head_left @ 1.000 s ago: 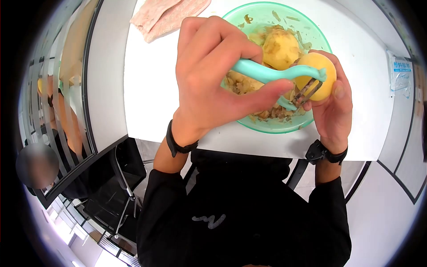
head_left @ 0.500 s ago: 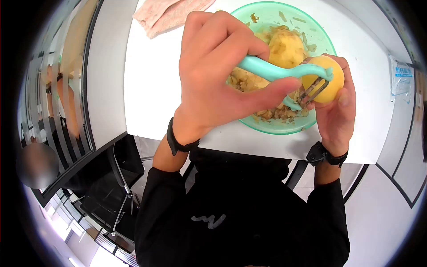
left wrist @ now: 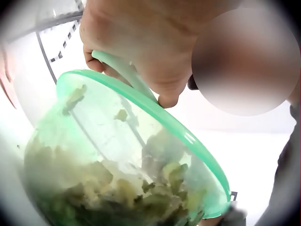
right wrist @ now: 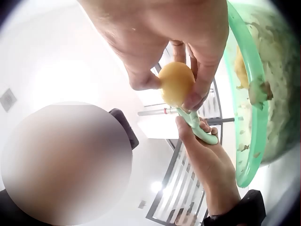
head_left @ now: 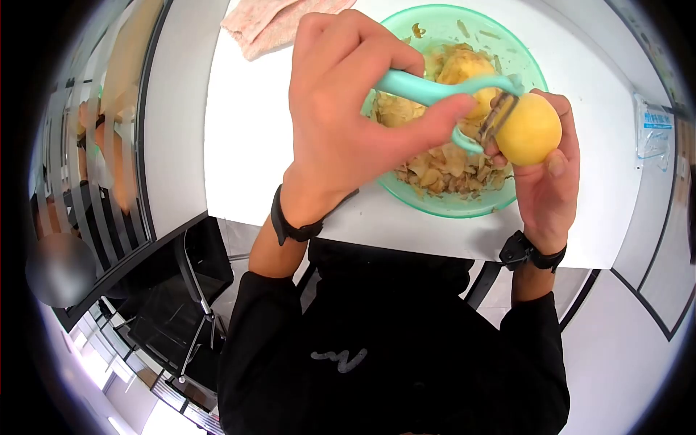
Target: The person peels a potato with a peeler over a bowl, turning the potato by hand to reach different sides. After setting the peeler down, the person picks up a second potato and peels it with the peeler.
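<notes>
While I watch from the head view, the left hand (head_left: 341,109) is curled round the handle of a pale teal plastic peeler (head_left: 428,90), thumb along its near side. Its metal blade rests against the left flank of a smooth, round, peeled yellow potato (head_left: 529,130). The right hand (head_left: 547,192) grips this potato from the right, fingers wrapped behind it and thumb on its near side. I see the potato held above the right rim of a translucent green plastic bowl (head_left: 449,210) on the white table (head_left: 246,145). Brownish peelings (head_left: 442,170) and another peeled potato (head_left: 464,69) lie in the bowl. A pink cloth (head_left: 268,22) lies at the table's far left.
</notes>
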